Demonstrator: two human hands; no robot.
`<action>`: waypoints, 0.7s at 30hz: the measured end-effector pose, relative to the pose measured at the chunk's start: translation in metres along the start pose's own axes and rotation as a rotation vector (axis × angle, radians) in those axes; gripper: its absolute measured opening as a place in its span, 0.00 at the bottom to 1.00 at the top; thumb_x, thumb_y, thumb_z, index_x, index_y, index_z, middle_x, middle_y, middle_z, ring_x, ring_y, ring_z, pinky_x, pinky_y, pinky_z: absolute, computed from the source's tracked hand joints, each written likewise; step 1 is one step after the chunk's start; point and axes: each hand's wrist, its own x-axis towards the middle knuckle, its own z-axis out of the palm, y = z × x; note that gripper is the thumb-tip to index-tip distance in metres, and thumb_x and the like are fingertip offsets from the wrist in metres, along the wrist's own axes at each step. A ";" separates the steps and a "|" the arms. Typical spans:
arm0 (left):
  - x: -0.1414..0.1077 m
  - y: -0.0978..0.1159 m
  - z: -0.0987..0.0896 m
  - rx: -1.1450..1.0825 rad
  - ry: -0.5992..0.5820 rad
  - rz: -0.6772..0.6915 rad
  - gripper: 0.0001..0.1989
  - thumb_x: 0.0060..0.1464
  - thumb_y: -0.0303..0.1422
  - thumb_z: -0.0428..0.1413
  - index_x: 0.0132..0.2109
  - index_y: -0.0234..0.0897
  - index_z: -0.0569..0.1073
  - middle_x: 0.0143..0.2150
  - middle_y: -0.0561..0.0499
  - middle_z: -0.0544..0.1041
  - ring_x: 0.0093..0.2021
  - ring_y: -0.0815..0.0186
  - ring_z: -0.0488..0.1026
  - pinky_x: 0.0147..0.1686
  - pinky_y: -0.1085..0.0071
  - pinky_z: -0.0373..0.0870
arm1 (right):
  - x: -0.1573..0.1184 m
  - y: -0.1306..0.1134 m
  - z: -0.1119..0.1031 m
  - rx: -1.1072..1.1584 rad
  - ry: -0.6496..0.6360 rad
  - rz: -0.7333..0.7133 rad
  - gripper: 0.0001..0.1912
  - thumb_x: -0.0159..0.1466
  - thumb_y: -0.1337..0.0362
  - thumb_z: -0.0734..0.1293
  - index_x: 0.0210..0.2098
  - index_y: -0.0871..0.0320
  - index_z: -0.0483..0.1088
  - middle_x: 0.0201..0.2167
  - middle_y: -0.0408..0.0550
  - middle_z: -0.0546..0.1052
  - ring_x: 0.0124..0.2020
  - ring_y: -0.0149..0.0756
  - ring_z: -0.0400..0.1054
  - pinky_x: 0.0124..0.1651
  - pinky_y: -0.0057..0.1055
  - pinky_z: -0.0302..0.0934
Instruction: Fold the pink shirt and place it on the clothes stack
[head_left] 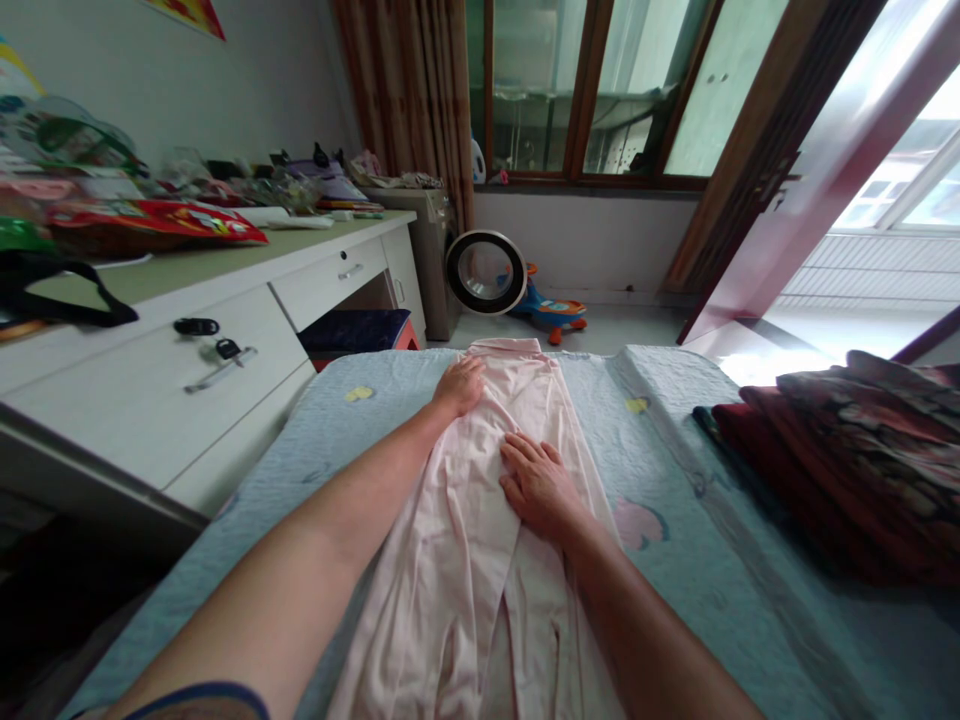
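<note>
A long pale pink garment [472,520], perhaps a pair of trousers, is spread lengthwise on the bed. Its narrow, banded end points away from me and its wide part runs out of view below. My left hand [459,388] rests flat on the garment's left edge near the far end. Nearer to me, my right hand [541,482] lies palm down across the middle, fingers extended. Neither hand grasps anything. Soft creases run along the cloth, with deeper folds in the near part.
Folded dark red and patterned fabrics [847,460] are stacked at the right. A light blue bed cover [645,450] lies underneath. Left of the bed is a white desk [247,390] loaded with clutter. An open round-doored washing machine [486,272] and a blue ride-on toy [551,308] stand beyond.
</note>
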 end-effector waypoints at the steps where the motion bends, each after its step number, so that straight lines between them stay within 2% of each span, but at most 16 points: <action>1: -0.002 0.002 0.003 0.041 -0.060 0.008 0.20 0.61 0.35 0.51 0.58 0.39 0.70 0.67 0.44 0.65 0.69 0.56 0.57 0.69 0.54 0.48 | 0.000 0.000 0.000 -0.001 -0.002 0.000 0.26 0.66 0.61 0.61 0.63 0.55 0.63 0.67 0.50 0.62 0.69 0.42 0.50 0.68 0.45 0.39; 4: -0.003 0.003 0.009 0.147 -0.184 -0.026 0.25 0.62 0.43 0.49 0.62 0.38 0.66 0.69 0.39 0.62 0.69 0.52 0.56 0.66 0.47 0.50 | 0.000 0.000 -0.001 -0.002 -0.004 0.000 0.25 0.66 0.61 0.61 0.63 0.55 0.64 0.67 0.50 0.62 0.69 0.41 0.50 0.68 0.44 0.40; 7: -0.001 0.005 0.006 0.220 -0.234 -0.070 0.29 0.62 0.47 0.47 0.66 0.41 0.61 0.71 0.40 0.57 0.70 0.51 0.54 0.65 0.44 0.50 | -0.001 -0.001 0.000 0.003 0.004 -0.003 0.25 0.66 0.62 0.61 0.63 0.55 0.64 0.67 0.50 0.62 0.69 0.41 0.50 0.68 0.45 0.40; 9: -0.004 0.011 0.002 0.261 -0.217 -0.087 0.29 0.63 0.46 0.46 0.68 0.42 0.59 0.73 0.40 0.53 0.71 0.51 0.51 0.66 0.44 0.47 | -0.001 0.000 0.000 0.007 0.007 -0.001 0.25 0.66 0.62 0.61 0.63 0.55 0.63 0.67 0.50 0.62 0.69 0.41 0.50 0.68 0.46 0.40; 11: -0.014 0.020 -0.002 0.316 -0.130 -0.071 0.29 0.64 0.42 0.45 0.68 0.39 0.57 0.73 0.39 0.52 0.72 0.52 0.49 0.67 0.46 0.44 | -0.001 0.000 0.000 0.009 0.008 -0.002 0.25 0.66 0.62 0.61 0.63 0.54 0.63 0.67 0.50 0.62 0.69 0.42 0.50 0.68 0.46 0.40; 14: -0.039 0.037 -0.002 0.362 -0.021 0.029 0.24 0.65 0.36 0.44 0.65 0.34 0.62 0.68 0.37 0.61 0.68 0.54 0.57 0.66 0.55 0.50 | -0.001 -0.001 0.000 0.012 0.025 -0.012 0.24 0.65 0.63 0.62 0.61 0.55 0.65 0.66 0.50 0.64 0.68 0.42 0.52 0.67 0.46 0.42; 17: -0.064 0.047 0.006 0.346 -0.068 0.099 0.22 0.65 0.40 0.45 0.61 0.36 0.67 0.64 0.40 0.69 0.64 0.57 0.64 0.64 0.60 0.57 | -0.001 -0.002 -0.002 0.017 0.077 -0.035 0.20 0.65 0.64 0.62 0.56 0.57 0.69 0.62 0.51 0.69 0.65 0.41 0.57 0.66 0.42 0.45; 21: -0.077 0.050 0.013 0.317 -0.133 0.081 0.27 0.66 0.46 0.43 0.65 0.35 0.63 0.69 0.39 0.61 0.69 0.54 0.56 0.66 0.54 0.54 | -0.002 -0.003 -0.005 -0.003 0.143 -0.049 0.13 0.67 0.66 0.60 0.46 0.56 0.74 0.51 0.50 0.77 0.56 0.37 0.66 0.60 0.35 0.53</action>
